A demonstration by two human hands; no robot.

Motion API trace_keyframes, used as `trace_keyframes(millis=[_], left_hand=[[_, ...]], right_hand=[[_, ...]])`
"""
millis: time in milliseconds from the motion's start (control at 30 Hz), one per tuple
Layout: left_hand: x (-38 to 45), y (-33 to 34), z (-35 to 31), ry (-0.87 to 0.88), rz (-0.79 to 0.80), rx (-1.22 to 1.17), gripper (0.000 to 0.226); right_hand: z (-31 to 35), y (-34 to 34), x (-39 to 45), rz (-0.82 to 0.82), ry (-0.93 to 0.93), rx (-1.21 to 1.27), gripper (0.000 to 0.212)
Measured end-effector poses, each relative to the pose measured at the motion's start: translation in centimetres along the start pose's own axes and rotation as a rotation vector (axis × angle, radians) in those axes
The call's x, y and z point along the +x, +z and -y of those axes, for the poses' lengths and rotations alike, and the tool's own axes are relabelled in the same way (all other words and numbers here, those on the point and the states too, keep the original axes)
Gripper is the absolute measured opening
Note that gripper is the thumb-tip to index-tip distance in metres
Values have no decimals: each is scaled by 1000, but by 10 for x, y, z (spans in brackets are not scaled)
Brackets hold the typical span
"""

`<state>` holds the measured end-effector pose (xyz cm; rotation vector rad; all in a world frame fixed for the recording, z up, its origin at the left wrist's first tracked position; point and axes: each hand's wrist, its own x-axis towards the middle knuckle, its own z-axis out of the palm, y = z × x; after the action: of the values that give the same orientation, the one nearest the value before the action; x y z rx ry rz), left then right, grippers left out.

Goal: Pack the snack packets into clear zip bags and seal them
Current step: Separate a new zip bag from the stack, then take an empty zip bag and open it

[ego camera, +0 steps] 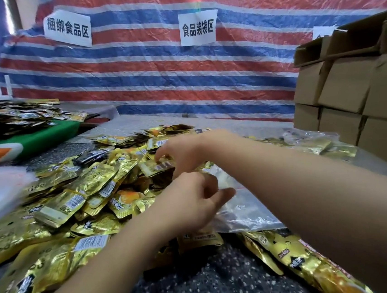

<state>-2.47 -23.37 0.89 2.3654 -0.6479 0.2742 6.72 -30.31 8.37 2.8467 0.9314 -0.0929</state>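
Gold snack packets (79, 199) heaped over the table's (201, 287) left half & centre, no gap betw. them. Clear zip bag (243, 210) lies flat right of centre. Cardboard boxes (347, 89) stacked at the far right corner, blocking that side. Bare speckled strip at the near edge, centre; another open strip along the far edge by the striped tarp (181, 76).

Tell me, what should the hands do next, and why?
Probably carry the gold packet into the clear zip bag. The right hand pinches that packet over the pile, and the left hand seems to hold the bag's mouth just below it.
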Motion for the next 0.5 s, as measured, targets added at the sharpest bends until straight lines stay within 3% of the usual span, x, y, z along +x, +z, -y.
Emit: trace_keyframes(millis=[100,267,500], left_hand=[[0,3,4,28,27,32,45],[1,2,5,36,6,21,41],[-3,-1,3,87,-18,0,41]], right_hand=[[-2,10,13,-20,-11,-39,75],[-2,9,3,-276,-91,52,29],[-17,-21,-72,-912,39,1178,11]])
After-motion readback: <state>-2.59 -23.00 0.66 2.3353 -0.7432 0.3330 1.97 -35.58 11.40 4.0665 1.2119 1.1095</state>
